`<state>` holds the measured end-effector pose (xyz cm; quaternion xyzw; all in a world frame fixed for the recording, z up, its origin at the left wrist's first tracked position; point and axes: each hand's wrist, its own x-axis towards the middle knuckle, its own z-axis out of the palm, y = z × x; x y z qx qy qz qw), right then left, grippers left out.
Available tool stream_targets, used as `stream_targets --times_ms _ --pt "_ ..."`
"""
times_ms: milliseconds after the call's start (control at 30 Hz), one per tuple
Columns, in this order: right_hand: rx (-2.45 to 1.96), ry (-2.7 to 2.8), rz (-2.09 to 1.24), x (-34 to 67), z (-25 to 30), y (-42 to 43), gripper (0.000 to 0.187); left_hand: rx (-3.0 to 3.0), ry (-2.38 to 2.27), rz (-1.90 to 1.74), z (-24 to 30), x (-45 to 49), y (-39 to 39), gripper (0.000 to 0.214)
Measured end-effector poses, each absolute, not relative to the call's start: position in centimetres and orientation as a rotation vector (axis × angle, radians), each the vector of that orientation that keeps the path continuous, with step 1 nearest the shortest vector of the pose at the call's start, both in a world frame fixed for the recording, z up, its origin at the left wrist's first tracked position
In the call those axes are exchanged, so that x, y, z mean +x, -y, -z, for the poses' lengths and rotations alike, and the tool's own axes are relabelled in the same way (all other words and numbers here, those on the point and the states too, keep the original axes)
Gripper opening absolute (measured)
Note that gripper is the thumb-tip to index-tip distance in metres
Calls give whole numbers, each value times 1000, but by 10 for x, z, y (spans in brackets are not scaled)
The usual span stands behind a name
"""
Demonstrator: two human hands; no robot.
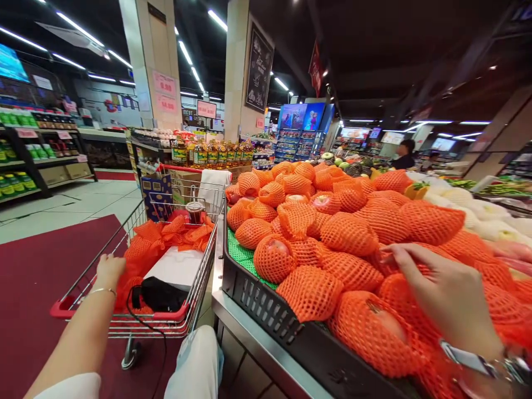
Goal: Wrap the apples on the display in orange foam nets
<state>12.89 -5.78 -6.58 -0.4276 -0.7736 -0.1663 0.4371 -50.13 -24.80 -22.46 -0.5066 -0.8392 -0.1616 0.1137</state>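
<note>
My left hand (pixel 108 270) rests on the left rim of a wire shopping cart (pixel 199 288), its fingers curled over the edge. In the cart lie orange foam nets (pixel 143 252), a white box (pixel 177 267), a black pouch (pixel 160 295) and a blue patterned bag (pixel 157 195). My right hand (pixel 440 293) reaches into a heap of fruit wrapped in orange foam nets (pixel 332 238), fingers spread over one wrapped fruit (pixel 409 260). The heap fills a black crate (pixel 266 305) on a steel counter. A watch sits on my right wrist.
A red carpet (pixel 37 277) covers the floor at left beside pale tiles. Shelves of bottles (pixel 25 149) stand at far left, and oil bottles (pixel 211 154) behind the cart. White-netted fruit (pixel 477 210) lies at right. A person (pixel 405 154) stands far back.
</note>
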Motion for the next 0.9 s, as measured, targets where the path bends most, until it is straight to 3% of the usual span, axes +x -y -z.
stream_targets --times_ms 100,233,300,433,600,733,900 --pt "-1052 1913 378 127 65 60 44 -1338 2336 791 179 -501 213 61" --pt "-1001 1898 219 122 59 66 38 -1275 2071 1246 97 -463 144 46" --pt "-957 1856 48 119 51 70 36 -1309 1805 1565 56 -419 107 34" --pt "-865 1801 -202 118 26 74 30 -1649 1476 1803 0 -283 50 26" --pt "-730 1680 -299 134 10 68 26 -2375 1022 1958 -24 -100 30 20" --pt "-564 1538 -563 153 19 63 46 -2412 915 2035 -21 -19 27 27" --pt "-748 1482 -273 160 26 63 20 -2588 1081 1866 6 -6 22 60"
